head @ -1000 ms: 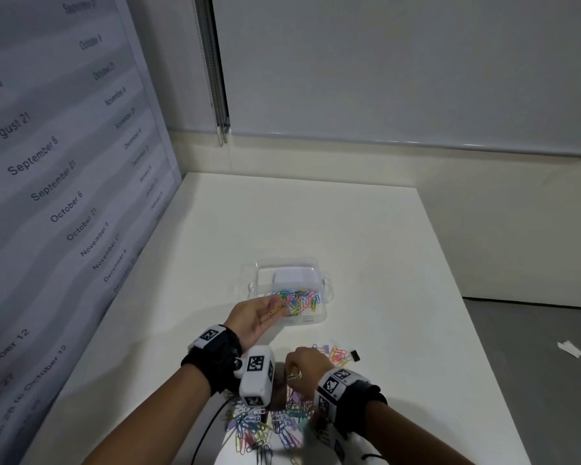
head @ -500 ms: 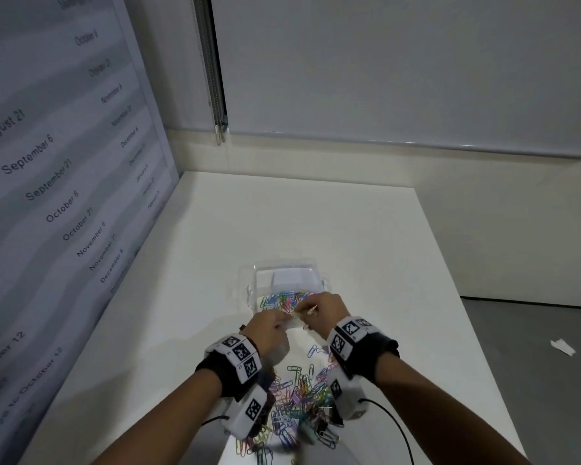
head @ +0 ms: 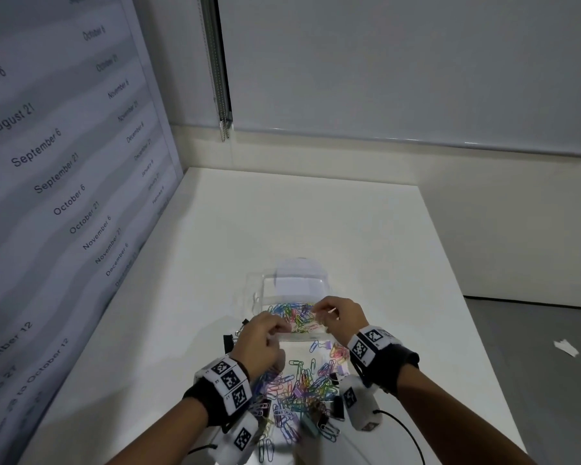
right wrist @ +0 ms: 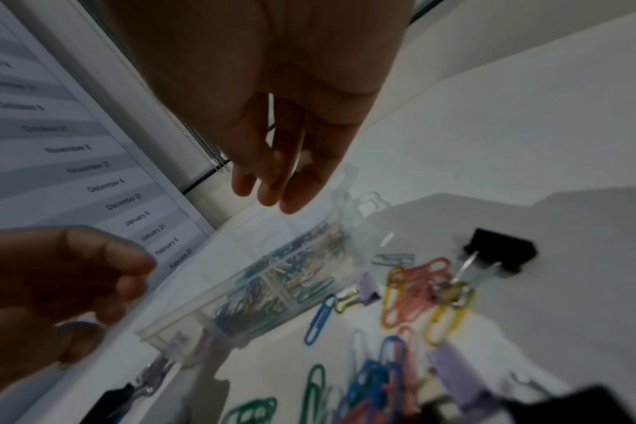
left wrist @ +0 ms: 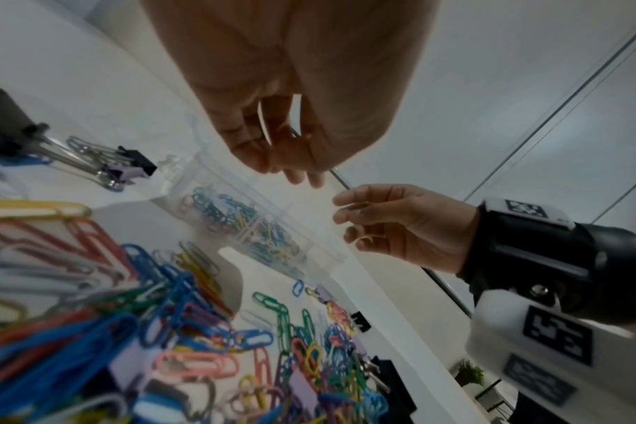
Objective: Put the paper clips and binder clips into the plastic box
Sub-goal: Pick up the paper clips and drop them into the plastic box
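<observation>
At the near edge of the white table (head: 366, 229) lies a loose heap of coloured paper clips (head: 299, 391), their long axes pointing every way, with no common direction. Mixed in are binder clips: lilac ones among the heap, a black one (right wrist: 500, 252) on the right fringe with its wire handles toward the pile, and more black ones (left wrist: 127, 160) at the left by the box corner. Just beyond the heap, both hands hover side by side over the near rim of the plastic box. The left hand (head: 265, 340) has its fingers curled together and pointing down; whether it holds a clip cannot be told. The right hand (head: 337, 315) has its fingertips drawn narrowly together over the box's right part; what they pinch, if anything, is too small to tell. The plastic box (head: 291, 290) is clear and rectangular, its long axis running away from the person, with inner dividers. The near compartments hold many coloured paper clips (left wrist: 236, 218); the far part looks pale and shows no clips.
</observation>
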`<state>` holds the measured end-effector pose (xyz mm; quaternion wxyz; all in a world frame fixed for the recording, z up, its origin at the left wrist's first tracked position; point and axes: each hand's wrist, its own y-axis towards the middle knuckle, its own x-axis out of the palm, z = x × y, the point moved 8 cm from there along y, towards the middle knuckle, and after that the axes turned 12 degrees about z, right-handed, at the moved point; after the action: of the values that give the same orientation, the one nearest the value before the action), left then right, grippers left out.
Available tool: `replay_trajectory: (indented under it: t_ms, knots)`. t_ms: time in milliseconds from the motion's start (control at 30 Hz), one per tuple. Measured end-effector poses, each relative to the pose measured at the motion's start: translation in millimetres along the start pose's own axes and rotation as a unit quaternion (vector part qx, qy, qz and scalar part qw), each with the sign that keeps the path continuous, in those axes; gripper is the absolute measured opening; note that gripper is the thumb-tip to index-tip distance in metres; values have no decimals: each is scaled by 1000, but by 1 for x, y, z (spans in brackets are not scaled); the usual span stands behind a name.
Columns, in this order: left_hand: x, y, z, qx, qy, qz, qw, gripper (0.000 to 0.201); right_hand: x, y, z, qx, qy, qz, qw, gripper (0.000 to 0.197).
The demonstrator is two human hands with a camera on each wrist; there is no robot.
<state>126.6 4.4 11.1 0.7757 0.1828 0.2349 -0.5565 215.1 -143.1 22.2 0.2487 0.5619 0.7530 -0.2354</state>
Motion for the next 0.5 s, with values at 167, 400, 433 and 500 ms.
replay_trajectory:
  t_ms: [167, 400, 433, 500]
  knots:
    - [28, -18, -10, 5, 120, -138, 983, 26, 10, -24, 10, -36, -96, -72, 992, 26]
    - [60, -37, -19, 29, 228, -221, 948, 84, 57, -54, 26, -118, -256, -235, 930, 67]
    - [62, -37, -20, 29, 232, -222, 947, 87, 61, -56, 27, -123, -264, -240, 926, 73]
    - [63, -37, -23, 24, 238, -222, 945, 85, 65, -57, 29, -120, -262, -241, 927, 73]
